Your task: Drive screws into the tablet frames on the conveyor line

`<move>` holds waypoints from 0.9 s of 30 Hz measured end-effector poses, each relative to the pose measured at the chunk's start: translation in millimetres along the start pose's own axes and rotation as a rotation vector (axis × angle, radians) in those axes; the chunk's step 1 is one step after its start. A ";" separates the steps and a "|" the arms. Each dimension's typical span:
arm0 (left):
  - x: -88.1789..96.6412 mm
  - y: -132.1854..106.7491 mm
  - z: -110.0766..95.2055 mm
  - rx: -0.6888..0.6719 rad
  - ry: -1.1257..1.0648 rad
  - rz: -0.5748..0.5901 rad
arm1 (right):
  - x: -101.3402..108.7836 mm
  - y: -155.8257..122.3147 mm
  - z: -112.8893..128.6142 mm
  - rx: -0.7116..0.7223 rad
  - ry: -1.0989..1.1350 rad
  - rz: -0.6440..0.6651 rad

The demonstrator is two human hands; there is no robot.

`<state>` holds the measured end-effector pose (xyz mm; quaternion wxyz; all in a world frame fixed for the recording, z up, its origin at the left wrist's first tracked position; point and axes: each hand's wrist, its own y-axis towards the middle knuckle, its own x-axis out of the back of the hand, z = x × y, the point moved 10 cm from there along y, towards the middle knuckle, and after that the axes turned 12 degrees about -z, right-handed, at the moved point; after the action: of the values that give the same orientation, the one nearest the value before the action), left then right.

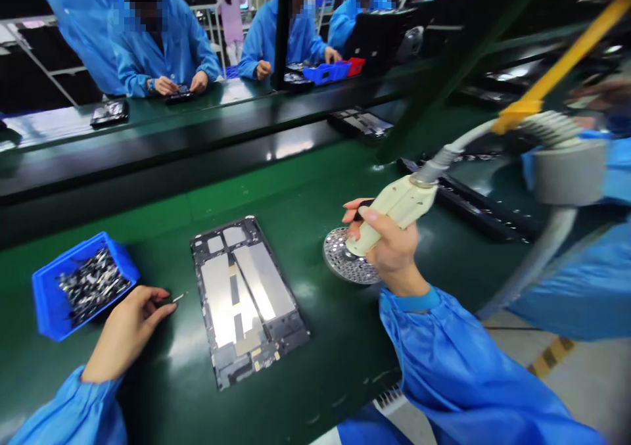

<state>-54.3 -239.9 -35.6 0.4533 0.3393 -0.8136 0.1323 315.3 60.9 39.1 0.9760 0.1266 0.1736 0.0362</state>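
Observation:
My left hand (129, 327) pinches a small thin metal part (180, 296) between thumb and fingertip. Just left of that hand is a blue bin (52, 304), filled with a heap of tiny dark and silvery parts (93, 284). My right hand (394, 241) is wrapped around a cream corded electric screwdriver (411, 202), tilted with its cable end up to the right; its tip is hidden. Under the tool lies a round perforated metal disc (340, 261). Between my hands, flat on the green bench, lies an opened tablet (249, 294) with silver battery panels, touched by neither hand.
A grey flexible hose (552, 248) and a yellow strap (566, 64) hang at the right. Dark device housings (480, 208) lie behind the disc. Across the dark ledge (197, 149), several people in blue coats work; a blue tray (325, 72) stands there.

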 end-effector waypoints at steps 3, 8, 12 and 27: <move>-6.0 -3.8 -7.4 0.010 -0.009 0.043 | 2.7 -0.1 3.6 0.050 -0.017 0.004; -7.9 -4.2 -10.5 0.042 -0.024 0.043 | -0.9 3.4 4.9 0.078 -0.045 0.011; -9.6 -7.0 -5.9 0.040 -0.022 0.027 | -1.2 5.4 4.2 0.080 -0.062 -0.016; -16.2 -7.4 -0.6 0.037 -0.045 0.011 | 2.5 6.0 4.9 0.086 -0.005 -0.048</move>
<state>-43.2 -238.0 -49.3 0.4277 0.3460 -0.8229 0.1420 319.2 65.8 44.3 0.9706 0.1645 0.1754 0.0049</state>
